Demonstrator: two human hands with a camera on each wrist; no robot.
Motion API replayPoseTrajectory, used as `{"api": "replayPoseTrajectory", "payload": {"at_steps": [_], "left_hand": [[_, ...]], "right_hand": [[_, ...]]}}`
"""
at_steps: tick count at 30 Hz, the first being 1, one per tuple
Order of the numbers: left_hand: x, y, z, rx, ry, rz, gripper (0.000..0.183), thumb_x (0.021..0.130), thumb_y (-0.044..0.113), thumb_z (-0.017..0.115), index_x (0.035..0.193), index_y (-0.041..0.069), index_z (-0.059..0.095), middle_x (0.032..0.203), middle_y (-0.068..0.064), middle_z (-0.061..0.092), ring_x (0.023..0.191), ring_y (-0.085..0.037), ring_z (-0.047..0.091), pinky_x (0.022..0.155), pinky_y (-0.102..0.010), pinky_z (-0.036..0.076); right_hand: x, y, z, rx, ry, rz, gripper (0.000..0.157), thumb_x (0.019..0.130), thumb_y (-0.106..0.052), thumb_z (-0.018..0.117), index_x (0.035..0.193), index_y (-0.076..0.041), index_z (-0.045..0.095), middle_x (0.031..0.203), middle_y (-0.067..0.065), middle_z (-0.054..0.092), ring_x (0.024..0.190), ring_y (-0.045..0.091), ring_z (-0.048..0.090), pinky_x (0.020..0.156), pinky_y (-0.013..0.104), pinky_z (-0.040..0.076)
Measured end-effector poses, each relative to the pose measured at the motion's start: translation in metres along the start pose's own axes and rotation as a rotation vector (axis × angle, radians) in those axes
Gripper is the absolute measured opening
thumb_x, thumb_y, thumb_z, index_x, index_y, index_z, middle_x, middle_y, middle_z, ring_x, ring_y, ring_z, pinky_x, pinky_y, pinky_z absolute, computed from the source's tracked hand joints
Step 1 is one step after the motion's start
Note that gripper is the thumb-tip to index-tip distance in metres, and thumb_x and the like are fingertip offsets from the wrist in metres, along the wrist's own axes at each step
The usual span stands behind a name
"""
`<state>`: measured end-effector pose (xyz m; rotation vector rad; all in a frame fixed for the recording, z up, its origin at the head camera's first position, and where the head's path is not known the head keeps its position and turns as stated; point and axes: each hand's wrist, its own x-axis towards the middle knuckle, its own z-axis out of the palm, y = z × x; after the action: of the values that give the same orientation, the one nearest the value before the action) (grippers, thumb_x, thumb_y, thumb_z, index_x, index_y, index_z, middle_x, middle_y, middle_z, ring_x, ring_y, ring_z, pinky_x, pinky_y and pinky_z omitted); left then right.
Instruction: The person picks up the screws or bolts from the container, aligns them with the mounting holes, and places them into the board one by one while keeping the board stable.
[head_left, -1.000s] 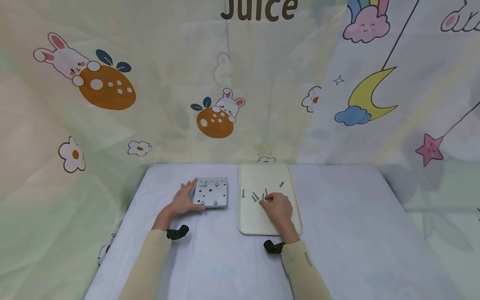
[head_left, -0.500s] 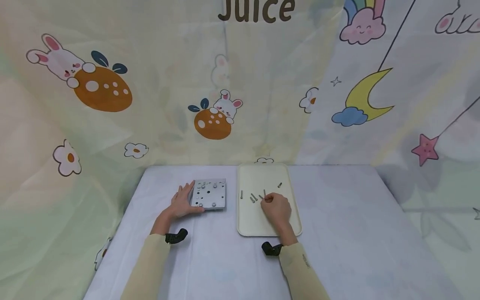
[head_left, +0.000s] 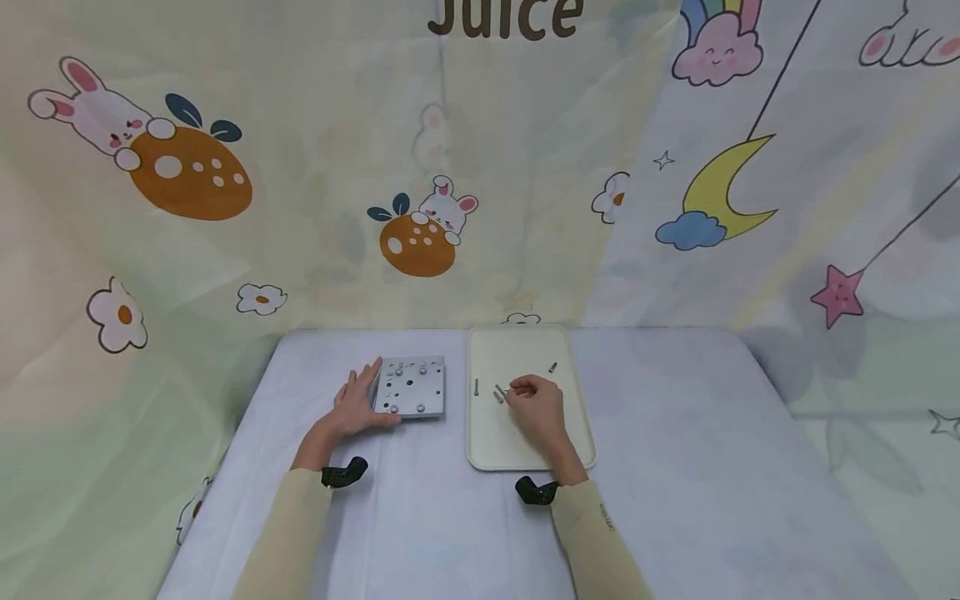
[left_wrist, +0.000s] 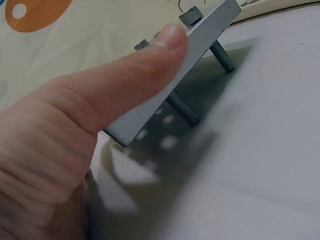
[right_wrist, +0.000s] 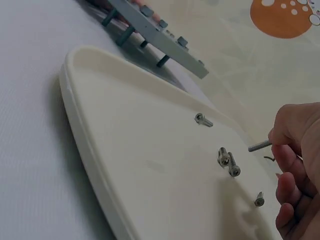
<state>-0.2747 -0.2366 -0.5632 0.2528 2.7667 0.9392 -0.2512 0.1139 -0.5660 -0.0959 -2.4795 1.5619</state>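
At left in the head view, my left hand point(head_left: 352, 408) grips a drilled metal plate point(head_left: 427, 396), the thumb along its front edge and the fingers at its far left corner. Several bolts point(left_wrist: 182, 107) pass through the plate, their heads on top and threaded ends pointing down towards the cloth. Over the cream tray point(head_left: 517, 446), my right hand point(head_left: 538, 408) pinches a small screw point(right_wrist: 260, 146) between thumb and fingertips; its threaded end sticks out, its head is hidden. Several loose socket-head screws point(right_wrist: 203, 120) lie in the tray, two of them close together.
The tray's raised rim point(right_wrist: 82, 112) stands just right of the plate. White cloth point(head_left: 435, 517) covers the table. A printed fabric backdrop point(head_left: 337, 208) hangs behind the table's far edge.
My right hand has pinched a screw and come up off the tray floor with it, moving slightly away from me. My left hand keeps its hold on the plate.
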Motion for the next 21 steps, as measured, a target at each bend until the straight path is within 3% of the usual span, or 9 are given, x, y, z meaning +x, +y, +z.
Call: {"api": "replayPoseTrajectory", "payload": {"at_steps": [6, 11, 15, 21], "left_hand": [[0.007, 0.002, -0.007, -0.020, -0.077, -0.005, 0.135, 0.061, 0.057, 0.086, 0.157, 0.016, 0.001, 0.159, -0.024, 0.002, 0.141, -0.048, -0.014, 0.111, -0.064, -0.001], [0.004, 0.001, -0.010, -0.051, -0.056, -0.021, 0.132, 0.062, 0.054, 0.086, 0.158, 0.020, 0.003, 0.160, -0.023, 0.001, 0.140, -0.049, -0.014, 0.106, -0.071, 0.002], [0.002, 0.002, -0.008, -0.082, -0.059, -0.067, 0.131, 0.060, 0.058, 0.086, 0.158, 0.025, 0.004, 0.161, -0.018, 0.000, 0.140, -0.050, -0.014, 0.102, -0.076, 0.005], [0.001, 0.000, -0.001, -0.105, -0.011, -0.124, 0.131, 0.057, 0.062, 0.085, 0.157, 0.031, 0.007, 0.159, -0.024, -0.007, 0.139, -0.055, -0.007, 0.099, -0.079, 0.009]], "right_hand": [[0.006, -0.020, 0.008, 0.042, -0.095, -0.055, 0.013, 0.079, -0.005, 0.072, 0.091, -0.003, 0.075, 0.074, 0.000, 0.067, 0.067, 0.017, 0.058, 0.060, 0.028, 0.047], [0.009, -0.042, 0.026, 0.015, -0.170, -0.139, 0.013, 0.078, -0.005, 0.071, 0.090, -0.004, 0.076, 0.074, -0.003, 0.067, 0.067, 0.015, 0.055, 0.060, 0.026, 0.045], [0.009, -0.055, 0.040, -0.002, -0.233, -0.146, 0.011, 0.078, -0.005, 0.072, 0.088, -0.006, 0.076, 0.073, -0.005, 0.067, 0.065, 0.013, 0.053, 0.057, 0.025, 0.044], [0.010, -0.067, 0.058, -0.006, -0.315, -0.167, 0.010, 0.081, -0.007, 0.071, 0.091, -0.007, 0.075, 0.077, -0.004, 0.067, 0.069, 0.015, 0.055, 0.056, 0.024, 0.045]]}}
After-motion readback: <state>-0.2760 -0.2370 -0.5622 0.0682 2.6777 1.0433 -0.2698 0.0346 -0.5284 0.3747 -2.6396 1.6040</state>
